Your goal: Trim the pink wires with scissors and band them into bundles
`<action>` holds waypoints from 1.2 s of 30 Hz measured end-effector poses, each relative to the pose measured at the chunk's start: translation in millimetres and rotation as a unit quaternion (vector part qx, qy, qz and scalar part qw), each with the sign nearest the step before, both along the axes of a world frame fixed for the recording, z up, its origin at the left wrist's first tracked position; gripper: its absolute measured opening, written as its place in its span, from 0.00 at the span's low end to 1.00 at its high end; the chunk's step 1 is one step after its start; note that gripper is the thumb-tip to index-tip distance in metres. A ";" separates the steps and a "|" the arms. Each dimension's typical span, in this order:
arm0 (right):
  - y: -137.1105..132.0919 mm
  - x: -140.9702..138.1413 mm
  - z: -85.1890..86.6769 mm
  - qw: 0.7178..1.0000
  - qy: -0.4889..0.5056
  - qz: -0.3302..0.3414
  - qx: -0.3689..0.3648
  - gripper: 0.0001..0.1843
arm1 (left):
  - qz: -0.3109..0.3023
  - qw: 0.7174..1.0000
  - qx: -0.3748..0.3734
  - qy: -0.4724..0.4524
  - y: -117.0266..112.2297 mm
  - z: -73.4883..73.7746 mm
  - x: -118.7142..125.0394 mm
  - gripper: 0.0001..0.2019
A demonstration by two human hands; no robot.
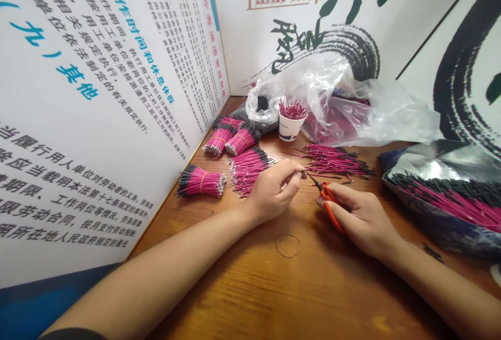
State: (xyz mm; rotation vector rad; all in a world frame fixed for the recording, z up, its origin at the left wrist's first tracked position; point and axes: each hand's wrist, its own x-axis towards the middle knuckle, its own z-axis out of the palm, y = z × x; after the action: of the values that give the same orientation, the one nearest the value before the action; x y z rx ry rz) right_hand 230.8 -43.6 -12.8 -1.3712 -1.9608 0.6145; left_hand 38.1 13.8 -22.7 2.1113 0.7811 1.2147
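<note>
My right hand (362,217) is closed around the orange handles of small dark-jawed pliers (325,196). The jaws point left and meet the fingertips of my left hand (276,189). Thumb and forefinger of that hand are pinched together; what sits between them is too small to make out. Just behind my left hand lies a loose bundle of pink wires (246,168) with black ends and silvery tips. To the right of the fingertips, a flat pile of pink wires (336,161) spreads over the table.
Banded wire bundles (201,181) lie at the left by the wall panel. A paper cup (289,127) of pink wires stands at the back, before clear plastic bags (352,105). At right is an open bag (438,225) full of wires. A rubber band (288,255) lies in front.
</note>
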 end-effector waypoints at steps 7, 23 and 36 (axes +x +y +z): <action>-0.7 -0.6 -0.9 1.000 0.002 -0.007 -0.004 0.12 | -0.006 0.999 -0.041 -0.033 -2.0 -0.5 0.0 0.06; -0.2 0.4 -4.2 1.000 -0.001 -0.002 -0.007 0.12 | -0.005 0.999 -0.018 -0.043 -0.8 -2.0 1.5 0.06; 0.2 3.6 -8.1 1.000 0.002 0.016 -0.023 0.13 | -0.013 0.999 -0.021 -0.045 -0.8 -2.2 1.3 0.06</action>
State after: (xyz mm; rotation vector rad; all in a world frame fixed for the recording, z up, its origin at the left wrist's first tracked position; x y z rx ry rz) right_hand 234.5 -43.4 -20.9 -1.3673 -1.9805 0.6810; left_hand 39.4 12.9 -24.9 2.0126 0.7310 1.2594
